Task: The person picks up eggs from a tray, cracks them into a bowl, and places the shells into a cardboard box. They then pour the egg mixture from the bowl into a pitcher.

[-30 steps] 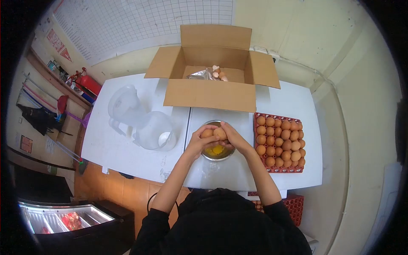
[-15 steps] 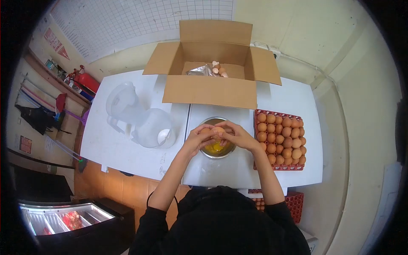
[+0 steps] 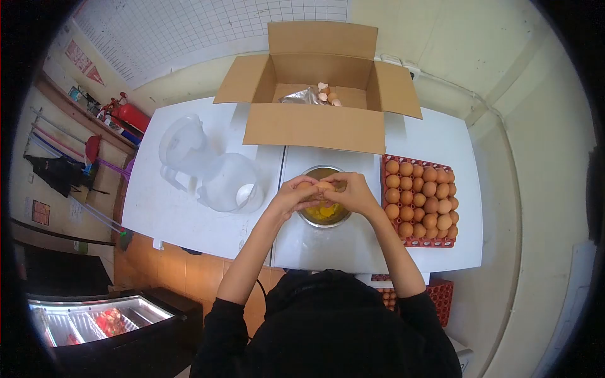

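Observation:
Over a metal bowl, my left hand and my right hand meet with fingers closed around a brown egg. Its shell looks cracked open between the thumbs, though the fingers cover much of it. Below, yellow raw egg lies in the bowl. To the right of my right hand stands a red egg tray filled with several brown eggs.
Behind the bowl is an open cardboard box, its front flap folded outward; it contains several broken eggshells and a silvery sheet. Two translucent plastic jugs occupy the left of the white table. Walls border the back and right.
My hands remain above the bowl, drawing slightly apart at the egg. The whole view has shifted a little, with the table and box appearing higher.

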Motion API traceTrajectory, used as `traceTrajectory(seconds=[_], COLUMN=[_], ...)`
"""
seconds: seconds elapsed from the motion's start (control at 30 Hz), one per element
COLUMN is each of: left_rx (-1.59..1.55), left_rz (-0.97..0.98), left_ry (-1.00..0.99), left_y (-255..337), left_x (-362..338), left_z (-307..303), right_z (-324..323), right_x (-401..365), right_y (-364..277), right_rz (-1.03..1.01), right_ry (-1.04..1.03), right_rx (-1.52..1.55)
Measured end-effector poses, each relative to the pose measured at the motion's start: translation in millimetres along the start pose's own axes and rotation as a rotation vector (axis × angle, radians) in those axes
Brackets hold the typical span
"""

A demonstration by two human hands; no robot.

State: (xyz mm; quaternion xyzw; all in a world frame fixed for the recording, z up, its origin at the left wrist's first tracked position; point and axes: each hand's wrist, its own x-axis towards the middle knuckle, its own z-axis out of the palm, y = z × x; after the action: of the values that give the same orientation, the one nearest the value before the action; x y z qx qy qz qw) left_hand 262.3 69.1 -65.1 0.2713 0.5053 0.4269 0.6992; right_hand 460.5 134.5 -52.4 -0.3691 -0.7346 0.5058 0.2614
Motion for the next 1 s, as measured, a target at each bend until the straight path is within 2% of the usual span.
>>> traceTrajectory(seconds=[0.07, 0.17, 0.47, 0.67, 0.77, 1.0], left_rx=[0.034, 0.103, 0.083, 0.085, 0.101, 0.231], left_rz=[0.021, 0.035, -0.015, -0.033, 0.021, 0.099], left_ry=[0.018, 0.044, 0.027, -0.001, 0.02, 0.039], left_y=[4, 4, 4, 2, -4, -3], left_x=[-4, -2, 5, 8, 11, 9], left_z=[5, 8, 5, -2, 1, 3], right_z=[1, 2, 1, -10, -6, 2], right_x=[-2, -1, 5, 6, 7, 5], right_y=[-4, 0, 11, 16, 17, 19], right_rz=[0.034, -0.073, -0.041, 0.01, 0.013, -0.025], right_ry=[0.004, 0.077, 0.02, -0.195, -0.152, -0.084], right_rx=[0.067, -0.065, 0.02, 0.284, 0.217, 0.271])
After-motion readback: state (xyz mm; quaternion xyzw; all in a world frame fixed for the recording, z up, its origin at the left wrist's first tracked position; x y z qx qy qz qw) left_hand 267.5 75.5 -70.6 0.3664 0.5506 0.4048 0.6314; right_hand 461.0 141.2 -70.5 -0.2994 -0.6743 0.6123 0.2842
